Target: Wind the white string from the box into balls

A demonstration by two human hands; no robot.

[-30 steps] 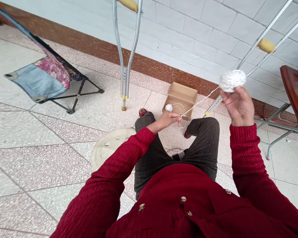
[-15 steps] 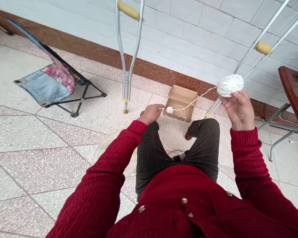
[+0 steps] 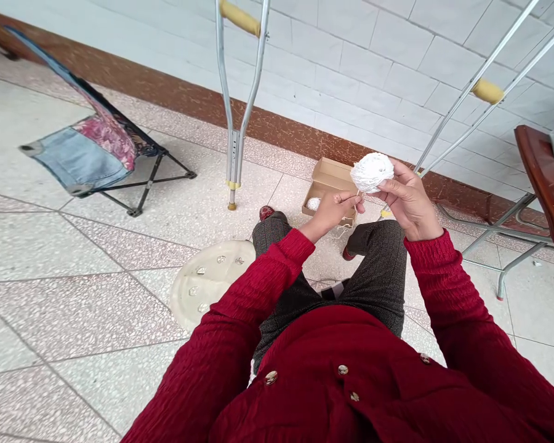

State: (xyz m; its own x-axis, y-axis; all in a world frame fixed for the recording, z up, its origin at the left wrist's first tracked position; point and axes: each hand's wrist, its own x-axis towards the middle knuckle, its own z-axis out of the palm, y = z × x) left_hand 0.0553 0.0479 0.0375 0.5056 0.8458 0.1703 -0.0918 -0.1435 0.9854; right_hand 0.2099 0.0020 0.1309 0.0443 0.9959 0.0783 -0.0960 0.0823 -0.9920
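My right hand (image 3: 409, 200) holds a white ball of string (image 3: 372, 172) in its fingertips, above my right knee. Just left of it, my left hand (image 3: 333, 211) pinches the white string right below the ball. The two hands are close together. Behind them on the floor lies an open cardboard box (image 3: 330, 178) with a smaller white ball (image 3: 313, 203) and loose string inside. I sit in a red buttoned top and dark grey trousers.
A metal crutch (image 3: 235, 117) leans on the tiled wall, and another crutch (image 3: 471, 92) leans at the right. A low folding chair (image 3: 95, 151) stands at the left. A round cream lid (image 3: 210, 280) lies by my left leg. A brown chair seat (image 3: 545, 178) is at the right edge.
My right hand has brought the ball down and left, toward the middle. My left hand swung out to the left, then came back to meet the ball, shortening the string between them.
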